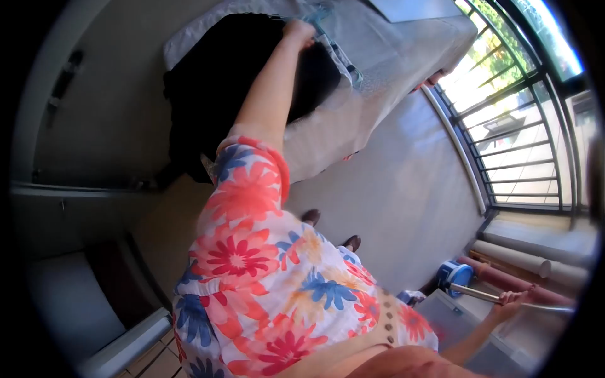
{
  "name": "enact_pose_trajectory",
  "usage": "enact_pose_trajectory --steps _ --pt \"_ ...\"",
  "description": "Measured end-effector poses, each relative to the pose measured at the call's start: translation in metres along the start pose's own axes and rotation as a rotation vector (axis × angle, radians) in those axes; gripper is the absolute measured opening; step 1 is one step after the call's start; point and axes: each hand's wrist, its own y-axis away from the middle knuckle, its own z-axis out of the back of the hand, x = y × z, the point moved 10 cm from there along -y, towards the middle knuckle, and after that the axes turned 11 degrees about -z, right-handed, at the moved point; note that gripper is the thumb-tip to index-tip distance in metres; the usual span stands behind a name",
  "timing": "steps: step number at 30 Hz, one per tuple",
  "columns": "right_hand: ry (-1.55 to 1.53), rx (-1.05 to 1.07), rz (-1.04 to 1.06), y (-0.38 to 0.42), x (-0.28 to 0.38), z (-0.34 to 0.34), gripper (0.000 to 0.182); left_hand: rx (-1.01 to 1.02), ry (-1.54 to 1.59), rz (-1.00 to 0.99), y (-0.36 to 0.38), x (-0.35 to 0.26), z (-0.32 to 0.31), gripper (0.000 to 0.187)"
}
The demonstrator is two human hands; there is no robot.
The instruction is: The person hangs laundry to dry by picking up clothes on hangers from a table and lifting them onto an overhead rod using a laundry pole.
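Gripping metal pole [476, 293]: right hand [509, 305] closed. Left hand [299, 34] at black cloth [217, 82], grasp unclear. Cloth looks laid out; pole well apart.

Probably a home utility area or balcony, given the barred window [513, 142], pipes [513, 257] and bucket [455, 275].

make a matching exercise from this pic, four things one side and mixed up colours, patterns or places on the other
1. metal pole
2. bucket
3. draped cloth
4. short-sleeved garment

A. black
B. floral
C. in the grip of the right hand
D. mostly blue

Pairs: 1-C, 2-D, 3-A, 4-B
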Motion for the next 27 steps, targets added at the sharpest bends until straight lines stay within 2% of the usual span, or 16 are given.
enact_pose_trajectory --steps 1,4,6,8,10,14,16,17,18,20,21,22,24,25,26,27 --pt "0.006 -0.036 -0.024 0.006 -0.007 0.010 0.031 0.024 -0.015 0.077 -0.007 0.005 -0.010 0.018" --pt "0.046 -0.119 -0.099 0.019 -0.027 0.047 0.030 -0.157 0.098 0.141 -0.002 0.000 -0.002 0.014" --pt "0.063 -0.123 -0.110 0.025 -0.034 0.059 0.030 -0.278 0.270 0.068 0.003 -0.005 0.009 0.011" --pt "0.061 -0.148 -0.123 0.026 -0.039 0.065 0.030 -0.298 0.414 0.073 -0.009 -0.002 0.013 0.011" --pt "0.059 -0.164 -0.126 0.025 -0.046 0.065 0.030 -0.189 0.484 -0.070 -0.032 -0.002 0.032 0.015" --pt "0.027 -0.079 -0.143 0.009 -0.058 0.050 0.030 0.141 0.592 -0.076 -0.064 -0.004 0.081 0.023" --pt "0.004 -0.036 -0.148 -0.003 -0.067 0.035 0.030 0.043 0.456 -0.150 -0.039 -0.029 0.106 0.023" --pt "-0.004 -0.011 -0.144 -0.006 -0.070 0.025 0.030 0.237 0.421 -0.229 -0.022 -0.049 0.093 0.015" --pt "-0.010 0.018 -0.135 -0.006 -0.069 0.017 0.030 0.238 0.023 -0.398 -0.020 -0.034 0.080 0.011" --pt "-0.043 -0.017 -0.120 -0.004 -0.069 0.011 0.030 0.069 -0.360 -0.223 -0.034 0.010 0.070 0.009" --pt "-0.047 -0.041 -0.117 0.002 -0.061 0.012 0.030 0.042 -0.662 -0.338 -0.039 0.009 0.060 0.008" --pt "-0.036 -0.065 -0.114 0.005 -0.054 0.017 0.030 -0.060 -0.617 -0.168 -0.033 0.021 0.063 0.009" --pt "0.000 -0.037 -0.070 0.009 -0.043 0.027 0.030 -0.166 -0.547 -0.183 -0.029 0.015 0.070 0.008" --pt "0.026 -0.057 -0.059 0.015 -0.039 0.032 0.030 -0.148 -0.305 -0.240 -0.025 0.008 0.077 0.010" --pt "0.044 -0.073 -0.045 0.021 -0.035 0.035 0.030 -0.169 0.150 -0.264 -0.018 0.001 0.091 0.012" --pt "0.053 -0.058 -0.044 0.025 -0.034 0.035 0.030 -0.207 -0.050 -0.485 -0.009 -0.031 0.118 0.014"
